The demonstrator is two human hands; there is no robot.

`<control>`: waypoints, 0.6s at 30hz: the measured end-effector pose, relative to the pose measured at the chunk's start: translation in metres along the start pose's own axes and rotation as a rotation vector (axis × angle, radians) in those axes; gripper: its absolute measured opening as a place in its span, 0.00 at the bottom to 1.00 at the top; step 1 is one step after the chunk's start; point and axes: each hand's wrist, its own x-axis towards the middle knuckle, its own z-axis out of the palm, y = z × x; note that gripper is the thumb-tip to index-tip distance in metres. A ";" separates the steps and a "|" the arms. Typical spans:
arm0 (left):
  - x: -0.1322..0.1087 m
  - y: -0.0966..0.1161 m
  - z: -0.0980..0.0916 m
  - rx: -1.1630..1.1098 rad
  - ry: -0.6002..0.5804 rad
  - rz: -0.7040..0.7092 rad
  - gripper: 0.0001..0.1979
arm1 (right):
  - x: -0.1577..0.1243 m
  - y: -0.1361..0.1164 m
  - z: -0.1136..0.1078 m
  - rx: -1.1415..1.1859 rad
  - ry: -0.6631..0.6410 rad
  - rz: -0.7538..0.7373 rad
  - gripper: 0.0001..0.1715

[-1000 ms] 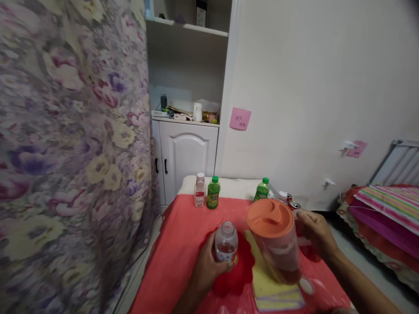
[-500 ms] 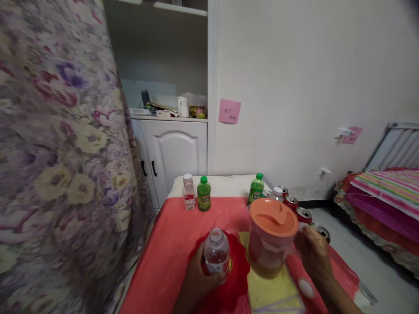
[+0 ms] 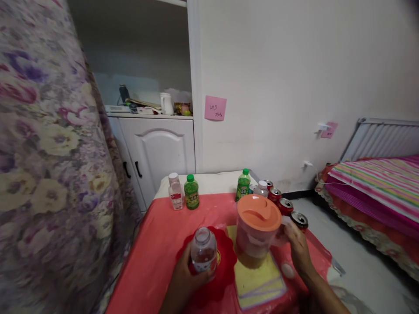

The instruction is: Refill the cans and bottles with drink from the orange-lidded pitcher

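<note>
My left hand [image 3: 187, 274] is wrapped round a clear, uncapped bottle [image 3: 203, 253], held upright over a red scalloped plate [image 3: 224, 261]. To its right, my right hand [image 3: 296, 244] grips the handle of a clear pitcher [image 3: 252, 244] with an orange lid [image 3: 259, 212] and some yellowish liquid at the bottom. The pitcher is above a folded yellow cloth [image 3: 258, 283]. A white cap [image 3: 288, 271] lies right of the cloth. Bottle and pitcher are apart.
Behind stand a clear bottle with a red label [image 3: 176, 198], a green bottle [image 3: 191, 194] and another green bottle [image 3: 243, 186]. Several red cans [image 3: 285, 206] line the right edge of the red-covered table [image 3: 140, 261]. A floral curtain [image 3: 59, 174] hangs at left.
The camera view has turned to the right, so everything sits further left. Both hands keep their grips, with the bottle and pitcher in much the same places over the table.
</note>
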 end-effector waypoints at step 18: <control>-0.007 0.008 0.004 -0.033 0.024 0.061 0.36 | -0.071 0.081 -0.054 -0.625 -0.128 0.102 0.26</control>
